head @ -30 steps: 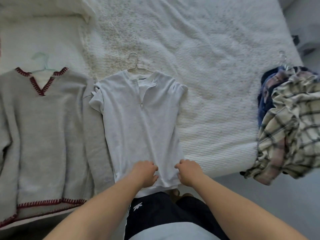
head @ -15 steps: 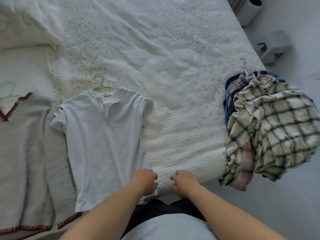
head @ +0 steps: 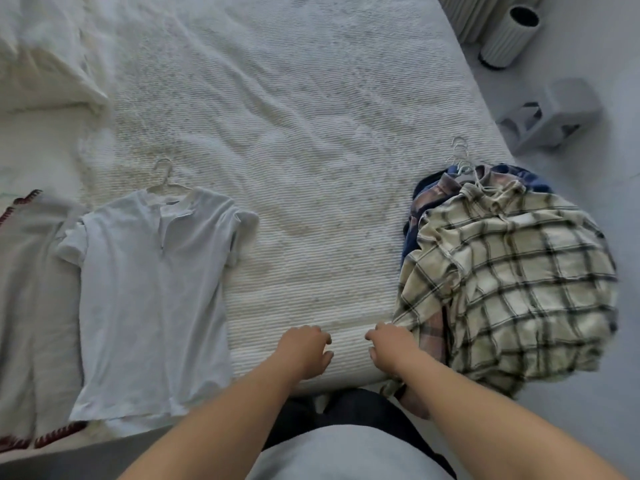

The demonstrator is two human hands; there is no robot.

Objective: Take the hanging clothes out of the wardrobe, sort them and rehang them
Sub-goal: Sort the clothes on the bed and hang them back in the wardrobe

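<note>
1. Both hands sit at the near edge of the bed, and neither grip holds anything. The left hand (head: 304,348) rests knuckles up on the bedspread with its fingers loosely curled. The right hand (head: 391,344) lies the same way just beside the hem of the plaid shirt (head: 512,289); whether it touches the cloth I cannot tell.
2. To the left, the white zip-neck top (head: 152,296) lies flat and smooth on its hanger (head: 166,178), its hem at the bed's edge. It looks already sorted.
3. Further left, a grey sweater with red stitching (head: 31,289) lies flat, partly out of view.
4. To the right, the plaid shirt tops a rumpled pile that hangs over the corner of the bed. A pink-checked garment and a dark blue one (head: 419,202) show beneath it. A cluster of hanger hooks (head: 460,157) sticks out at the far end of the pile.
5. The step in hand, as I judge it, is taking the next garment from that pile. To do it well, take the top shirt by its own hook rather than by the hem, so the hangers below do not snag. Then lay it flat in the bare stretch of bedspread (head: 311,202) between the white top and the pile.
6. On the floor beyond the bed stand a ribbed cylinder (head: 509,32) and a grey boxy object (head: 554,112).
7. No brand, label or writing can be read anywhere.
</note>
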